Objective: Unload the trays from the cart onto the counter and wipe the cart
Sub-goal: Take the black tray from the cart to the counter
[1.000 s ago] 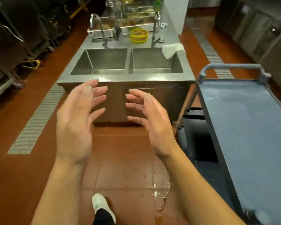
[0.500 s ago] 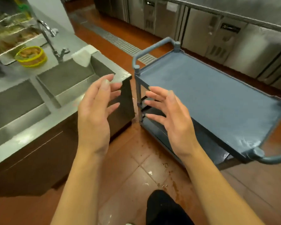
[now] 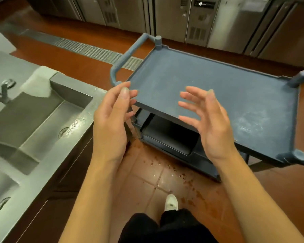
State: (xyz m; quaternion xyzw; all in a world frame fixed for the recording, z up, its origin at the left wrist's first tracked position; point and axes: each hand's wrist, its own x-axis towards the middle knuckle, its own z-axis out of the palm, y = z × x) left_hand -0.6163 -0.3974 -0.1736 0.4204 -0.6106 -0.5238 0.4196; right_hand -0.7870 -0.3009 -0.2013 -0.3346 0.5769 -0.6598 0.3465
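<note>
Two empty hands (image 3: 111,123) (image 3: 212,127), one cart (image 3: 218,95), one tray (image 3: 167,135)

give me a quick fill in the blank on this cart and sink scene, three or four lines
1. The top shelf of the cart is coloured ____.
2. The dark tray sits on the cart's ____ shelf.
3. The white cloth lies on the rim of the ____.
4. The left hand and right hand hold ____.

Missing words: blue; lower; sink; nothing
</note>
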